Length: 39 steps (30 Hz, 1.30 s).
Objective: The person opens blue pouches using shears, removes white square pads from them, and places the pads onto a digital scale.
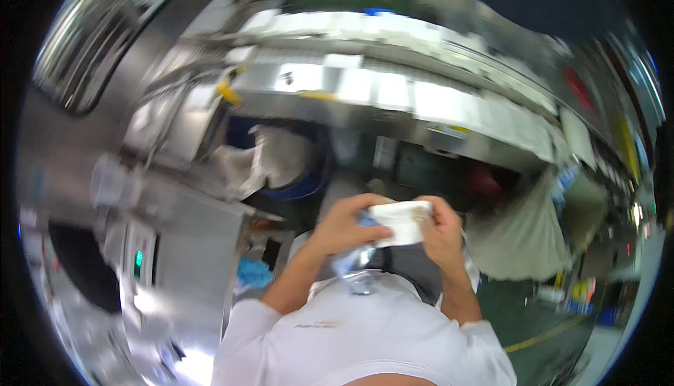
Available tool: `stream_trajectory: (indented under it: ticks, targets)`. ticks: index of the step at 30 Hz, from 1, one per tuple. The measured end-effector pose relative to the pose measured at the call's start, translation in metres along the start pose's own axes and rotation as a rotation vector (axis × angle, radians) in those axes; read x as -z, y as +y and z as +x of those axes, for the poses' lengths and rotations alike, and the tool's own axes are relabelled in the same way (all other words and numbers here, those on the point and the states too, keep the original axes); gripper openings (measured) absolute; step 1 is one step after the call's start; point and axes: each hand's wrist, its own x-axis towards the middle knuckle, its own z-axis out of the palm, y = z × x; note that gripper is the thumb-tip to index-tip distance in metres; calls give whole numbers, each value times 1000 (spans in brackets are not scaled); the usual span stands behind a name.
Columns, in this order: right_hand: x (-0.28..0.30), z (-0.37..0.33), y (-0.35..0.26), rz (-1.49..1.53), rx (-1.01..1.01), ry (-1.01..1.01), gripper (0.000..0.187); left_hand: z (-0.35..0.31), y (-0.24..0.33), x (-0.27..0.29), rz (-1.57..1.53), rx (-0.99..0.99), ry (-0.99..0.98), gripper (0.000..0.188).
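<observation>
Between both hands, in front of my chest, is a small white rectangular packet (399,224); motion blur hides its details. My left hand (345,226) is closed on its left edge, the thumb lying across the front. Closed at the packet's right edge is my right hand (442,233), with fingers at its upper corner. A crumpled bluish clear plastic piece (351,263) hangs just below my left hand, against my white shirt. Whether my left hand grips that plastic too, I cannot tell.
Ahead runs a conveyor with rows of white packets (392,92). A dark blue bin (302,188) with a pale bag stands below it. To the left are a steel table (200,238) and a scale with a green display (140,258). A beige sack (523,231) hangs at right.
</observation>
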Motion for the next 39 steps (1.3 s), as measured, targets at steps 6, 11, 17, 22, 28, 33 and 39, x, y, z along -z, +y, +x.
stream_trajectory:
  ticks: [6, 11, 17, 22, 28, 33, 39]
  targets:
    - [4, 5, 2, 33, -62, -44, 21, 9, -8, -6, -15, -91, 107, 44]
    - [44, -7, 4, 302, -393, -120, 64, 20, -10, -9, 472, -583, 277, 39]
    - [33, 0, 3, 664, -390, -51, 45, 42, -16, -7, 818, -1046, 8, 25]
    - [40, 3, -23, 363, -148, 25, 34, 40, 4, 5, 609, -730, 305, 67]
    - [22, 10, -32, 228, 34, -8, 33, 25, -22, -5, -148, -323, 21, 99]
    - [11, 16, -42, 104, 17, -46, 32, 23, -18, -6, -213, -176, 61, 44]
    - [17, 29, -34, 236, -94, -170, 36, 20, -1, 9, -121, -96, 16, 24]
